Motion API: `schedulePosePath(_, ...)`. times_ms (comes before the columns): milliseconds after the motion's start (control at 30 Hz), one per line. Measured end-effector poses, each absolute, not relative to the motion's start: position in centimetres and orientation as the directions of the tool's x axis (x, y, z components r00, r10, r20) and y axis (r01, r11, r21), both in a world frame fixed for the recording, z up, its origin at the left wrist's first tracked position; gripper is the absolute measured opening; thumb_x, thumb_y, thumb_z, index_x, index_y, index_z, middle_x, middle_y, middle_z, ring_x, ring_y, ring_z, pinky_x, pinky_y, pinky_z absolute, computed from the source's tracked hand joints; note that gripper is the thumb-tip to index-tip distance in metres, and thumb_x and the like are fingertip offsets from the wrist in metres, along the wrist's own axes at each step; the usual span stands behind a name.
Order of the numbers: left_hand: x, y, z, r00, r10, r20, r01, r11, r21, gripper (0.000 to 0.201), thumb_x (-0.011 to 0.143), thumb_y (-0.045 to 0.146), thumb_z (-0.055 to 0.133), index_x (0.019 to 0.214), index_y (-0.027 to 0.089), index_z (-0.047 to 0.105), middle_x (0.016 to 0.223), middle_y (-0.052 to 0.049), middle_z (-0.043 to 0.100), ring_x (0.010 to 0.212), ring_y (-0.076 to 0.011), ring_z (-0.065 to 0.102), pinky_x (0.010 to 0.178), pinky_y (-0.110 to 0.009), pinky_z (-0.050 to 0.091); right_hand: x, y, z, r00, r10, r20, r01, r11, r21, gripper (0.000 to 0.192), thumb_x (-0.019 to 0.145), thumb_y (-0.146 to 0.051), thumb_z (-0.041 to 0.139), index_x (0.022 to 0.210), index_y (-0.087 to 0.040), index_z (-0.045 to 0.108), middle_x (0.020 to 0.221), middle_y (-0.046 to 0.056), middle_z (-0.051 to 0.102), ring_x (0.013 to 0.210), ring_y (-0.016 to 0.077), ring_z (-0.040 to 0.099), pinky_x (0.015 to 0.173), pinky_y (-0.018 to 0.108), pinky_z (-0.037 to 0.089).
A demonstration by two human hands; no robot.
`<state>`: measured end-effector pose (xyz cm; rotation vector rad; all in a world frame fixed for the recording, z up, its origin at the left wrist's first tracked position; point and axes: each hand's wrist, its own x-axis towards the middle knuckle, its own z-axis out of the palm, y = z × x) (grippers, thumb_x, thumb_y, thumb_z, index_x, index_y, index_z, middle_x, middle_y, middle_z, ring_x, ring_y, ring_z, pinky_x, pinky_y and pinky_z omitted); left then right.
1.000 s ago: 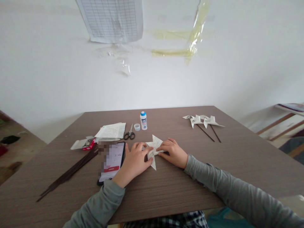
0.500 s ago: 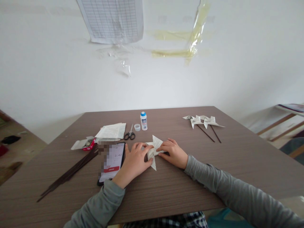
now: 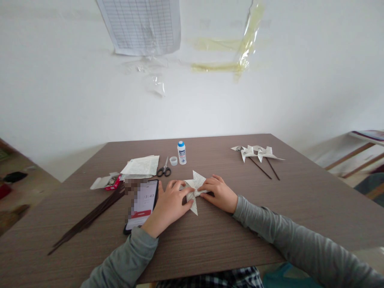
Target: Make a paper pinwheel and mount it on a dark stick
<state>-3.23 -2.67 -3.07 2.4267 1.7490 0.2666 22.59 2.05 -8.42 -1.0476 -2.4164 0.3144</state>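
A folded pinwheel of printed paper (image 3: 195, 188) lies on the brown table (image 3: 210, 240) in front of me. My left hand (image 3: 169, 204) presses on its left side, fingers curled over the paper's edge. From the right, my right hand (image 3: 219, 192) pinches the middle of the same paper. Both hands rest on the tabletop. Their fingers hide part of the pinwheel.
A phone (image 3: 142, 204) with a lit screen lies just left of my left hand. Behind are dark sticks (image 3: 90, 218), a small red and white box (image 3: 106, 182), paper sheets (image 3: 142, 166), scissors (image 3: 164, 168), a cap (image 3: 173, 161) and a glue bottle (image 3: 181, 153). Two finished pinwheels (image 3: 255, 154) lie far right.
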Motion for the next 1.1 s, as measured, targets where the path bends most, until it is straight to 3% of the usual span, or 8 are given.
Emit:
schedulePosePath(267,-3.18,-2.84,-3.1,0.294,0.955,0.032,0.933,-0.294,0.207,0.044,0.114,0.036,0.081,0.157,0.042,0.091,0.169,-0.014,0.08,0.167,-0.0533,0.062,0.144,-0.098,0.031,22.61,2.15,-8.61,-0.589,0.728,0.351,0.622,0.685,-0.379,0.02,0.118,-0.028,0.084,0.133,-0.035,0.096,0.126,0.007,0.093,0.126,0.0313,0.087,0.14,0.065,0.055)
schedulePosePath(533,-2.94,-2.9,-2.77,0.287,0.958,-0.012,0.942,-0.28,0.184,0.054,0.116,0.032,0.079,0.169,0.04,0.083,0.176,-0.014,0.078,0.174,-0.0518,0.057,0.146,-0.098,0.029,22.61,2.08,-8.54,-0.598,0.731,0.329,0.62,0.682,-0.388,0.022,0.12,-0.028,0.081,0.136,-0.03,0.096,0.129,0.01,0.093,0.128,0.0331,0.087,0.142,0.07,0.052)
schedulePosePath(833,-3.14,-2.94,-3.21,0.293,0.956,0.03,0.936,-0.293,0.195,0.048,0.116,0.034,0.082,0.162,0.048,0.089,0.172,-0.012,0.079,0.168,-0.0513,0.063,0.146,-0.096,0.031,22.71,2.16,-8.8,-0.595,0.724,0.349,0.617,0.69,-0.379,0.022,0.119,-0.027,0.083,0.136,-0.031,0.095,0.129,0.009,0.093,0.129,0.0322,0.087,0.141,0.069,0.054)
schedulePosePath(1100,-3.25,-2.7,-2.91,0.311,0.95,-0.026,0.939,-0.303,0.162,0.051,0.119,0.034,0.078,0.168,0.048,0.085,0.175,-0.014,0.076,0.17,-0.053,0.061,0.145,-0.099,0.03,22.73,2.47,-9.34,-0.598,0.7,0.39,0.602,0.714,-0.358,0.02,0.118,-0.026,0.086,0.134,-0.032,0.096,0.123,0.009,0.093,0.122,0.0313,0.087,0.137,0.065,0.056)
